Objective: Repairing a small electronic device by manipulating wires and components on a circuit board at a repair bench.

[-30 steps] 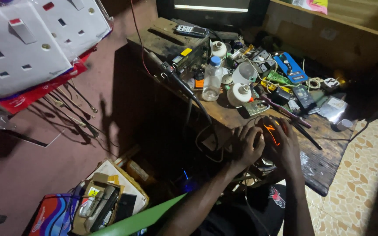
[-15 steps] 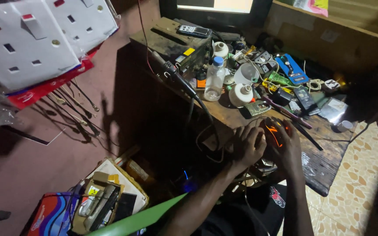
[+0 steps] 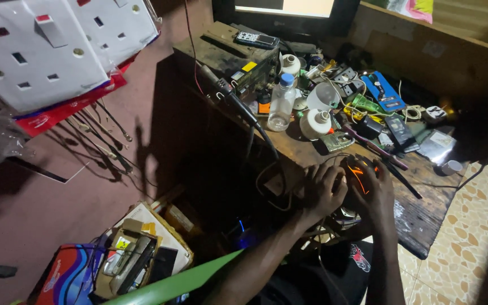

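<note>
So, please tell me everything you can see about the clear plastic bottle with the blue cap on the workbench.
The clear plastic bottle stands upright on the wooden workbench, among tools and parts. It has a light blue screw cap, see-through walls and no label that shows. Whether it holds liquid cannot be told. A white bulb-shaped part lies just beside it. No hand touches it; both hands work nearer the bench's front edge.

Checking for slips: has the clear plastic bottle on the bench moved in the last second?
No. The bottle stands beside the same white bulb holder, left of it, as before.

Both hands, left hand (image 3: 324,189) and right hand (image 3: 373,189), cup a glowing orange-lit device (image 3: 358,171).
</note>
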